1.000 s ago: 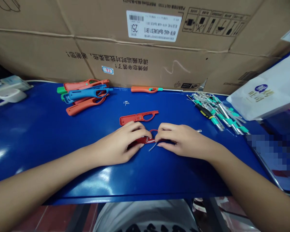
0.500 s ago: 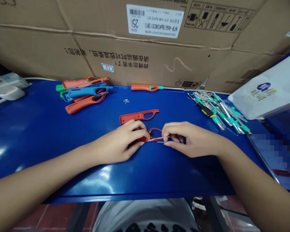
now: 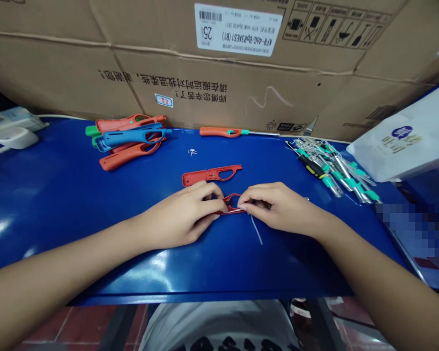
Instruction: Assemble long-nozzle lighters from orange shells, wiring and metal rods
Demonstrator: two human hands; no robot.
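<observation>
A big brown box [image 3: 292,78] has a white sticker [image 3: 237,29]. A white bag [image 3: 406,131] is on the right side.

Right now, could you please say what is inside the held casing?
A white wire shows inside the red lighter casing half; anything under the left grip and right grip is hidden.
</observation>
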